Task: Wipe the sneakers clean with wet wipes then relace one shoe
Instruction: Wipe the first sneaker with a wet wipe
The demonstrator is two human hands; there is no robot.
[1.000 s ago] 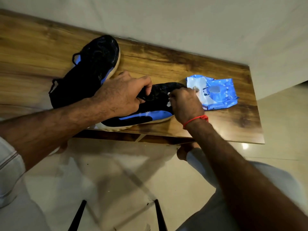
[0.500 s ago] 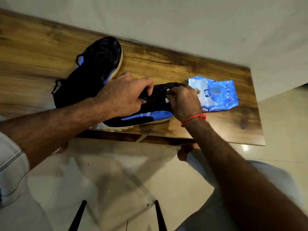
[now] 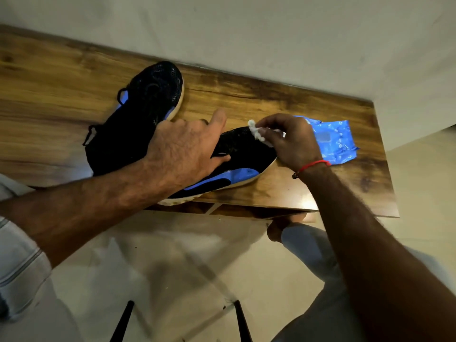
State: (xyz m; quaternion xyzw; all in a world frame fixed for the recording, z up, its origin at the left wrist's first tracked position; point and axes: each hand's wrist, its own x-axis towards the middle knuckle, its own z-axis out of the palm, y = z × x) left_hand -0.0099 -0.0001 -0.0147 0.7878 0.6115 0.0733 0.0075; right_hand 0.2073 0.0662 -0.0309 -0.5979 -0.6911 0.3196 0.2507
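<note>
Two black-and-blue sneakers on a wooden desk (image 3: 283, 99) set against a pale wall. Near sneaker (image 3: 246, 154) at the front edge, toe toward the right, white sole slightly overhanging the edge. Left hand (image 3: 183, 154) laid over its middle — fingers spread and fairly straight, thumb on the upper near the laces, index lifted; resting and steadying rather than gripping. Right hand (image 3: 293, 141) above the toe, thumb and fingertips pinched on a small crumpled white wet wipe (image 3: 257, 134) touching or just off the toe mesh — cannot tell which. Red thread band (image 3: 313, 166) round the right wrist. Far sneaker (image 3: 145, 109) behind and to the left, toe pointing toward the wall, touching or overlapping the near one. Blue wet-wipe pack (image 3: 332, 139) flat on the desk just beyond the right hand, partly hidden by it. Below the desk: pale tiled floor (image 3: 172, 262), light trousers (image 3: 308, 245).
</note>
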